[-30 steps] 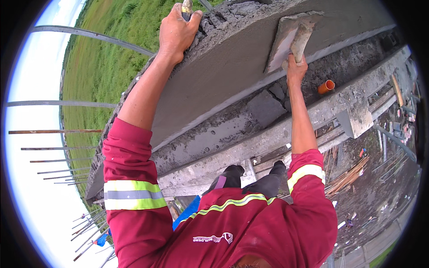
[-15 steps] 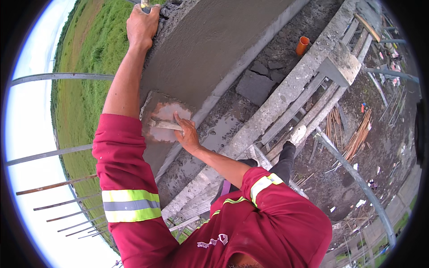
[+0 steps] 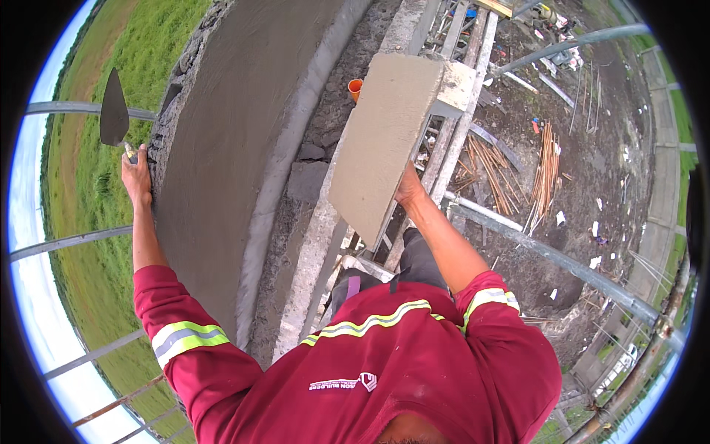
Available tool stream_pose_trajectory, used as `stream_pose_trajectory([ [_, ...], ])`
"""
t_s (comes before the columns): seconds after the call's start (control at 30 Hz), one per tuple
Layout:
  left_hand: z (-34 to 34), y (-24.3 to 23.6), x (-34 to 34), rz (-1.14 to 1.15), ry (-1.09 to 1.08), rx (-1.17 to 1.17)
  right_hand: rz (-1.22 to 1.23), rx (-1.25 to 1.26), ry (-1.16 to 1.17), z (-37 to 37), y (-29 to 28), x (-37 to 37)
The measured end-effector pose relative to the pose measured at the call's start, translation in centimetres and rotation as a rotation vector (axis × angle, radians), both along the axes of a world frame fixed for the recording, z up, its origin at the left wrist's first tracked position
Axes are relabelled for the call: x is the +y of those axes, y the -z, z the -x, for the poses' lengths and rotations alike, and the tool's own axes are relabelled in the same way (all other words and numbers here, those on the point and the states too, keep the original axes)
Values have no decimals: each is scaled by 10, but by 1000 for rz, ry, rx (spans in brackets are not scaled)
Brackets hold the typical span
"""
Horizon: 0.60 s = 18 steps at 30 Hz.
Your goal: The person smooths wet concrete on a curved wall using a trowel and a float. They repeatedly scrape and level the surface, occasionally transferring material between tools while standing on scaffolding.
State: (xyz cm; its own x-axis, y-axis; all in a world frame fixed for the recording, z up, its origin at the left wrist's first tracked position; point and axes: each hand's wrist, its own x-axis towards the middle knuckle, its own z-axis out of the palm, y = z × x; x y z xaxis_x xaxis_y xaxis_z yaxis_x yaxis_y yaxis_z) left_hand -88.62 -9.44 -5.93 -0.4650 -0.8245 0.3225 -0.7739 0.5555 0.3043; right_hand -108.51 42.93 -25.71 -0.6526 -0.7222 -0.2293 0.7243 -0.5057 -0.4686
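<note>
Over the far edge of a freshly plastered grey wall, my left hand is closed round the handle of a pointed trowel. The trowel's blade sticks up beyond the wall, with grass behind it. My right hand grips a large rectangular plastering float, its broad flat face turned toward me and coated with smooth wet mortar. The float is held apart from the wall, over the scaffold planks. Its handle and most of my right fingers are hidden behind it.
A concrete ledge runs along the wall's foot, with broken mortar lumps. An orange cup stands near the float. Scaffold pipes cross on the right, above ground littered with a pile of thin rods.
My right hand has lifted the float off the wall, moved it right and turned its mortared face into view. My left hand has shifted left, bringing the trowel blade into sight.
</note>
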Motion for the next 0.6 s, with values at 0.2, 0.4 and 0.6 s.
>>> stream_pose_trajectory([
  [0.2, 0, 4, -3, 28, -67, -2, -304, -7, 387, 133, 2, 171],
  [0.4, -5, 7, -9, 78, -51, -48, -117, -13, 557, 185, 24, 285],
  [0.6, -4, 3, -2, -19, -97, -21, -254, -60, 549, 214, 57, 312],
])
